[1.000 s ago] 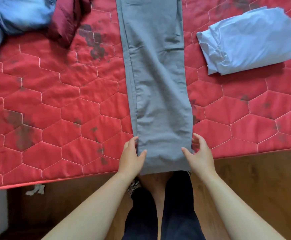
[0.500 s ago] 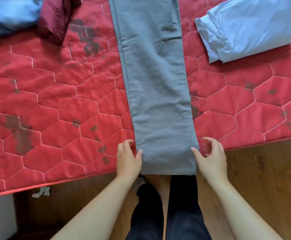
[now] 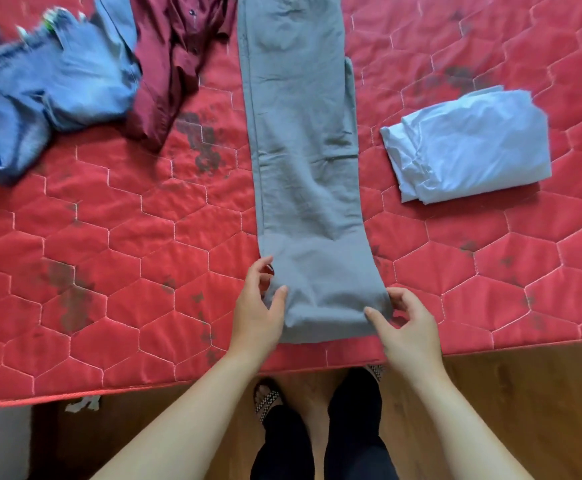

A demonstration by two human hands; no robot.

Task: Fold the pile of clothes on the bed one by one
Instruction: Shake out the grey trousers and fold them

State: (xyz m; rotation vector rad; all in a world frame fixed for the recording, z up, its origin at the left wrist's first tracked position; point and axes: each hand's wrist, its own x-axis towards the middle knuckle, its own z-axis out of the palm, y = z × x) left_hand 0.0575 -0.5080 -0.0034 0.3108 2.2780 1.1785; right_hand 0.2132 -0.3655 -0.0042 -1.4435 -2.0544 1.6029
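Grey trousers (image 3: 303, 161) lie lengthwise down the middle of the red quilted mattress (image 3: 109, 271), legs stacked, hem end near the front edge. My left hand (image 3: 256, 310) pinches the left corner of the hem, thumb on top and fingers under the cloth. My right hand (image 3: 405, 327) pinches the right corner in the same way. The hem end is lifted slightly and bulges off the mattress. The waist end runs out of view at the top.
Crumpled blue jeans (image 3: 47, 84) and a maroon shirt (image 3: 175, 60) lie at the back left. A folded pale blue garment (image 3: 473, 143) sits at the right. The mattress front edge (image 3: 178, 389) meets a wooden floor where my feet stand.
The trouser hem, which hung over the mattress edge, has been drawn up onto the mattress and lifted slightly. Both hands have moved forward with it, and the view has tilted upward.
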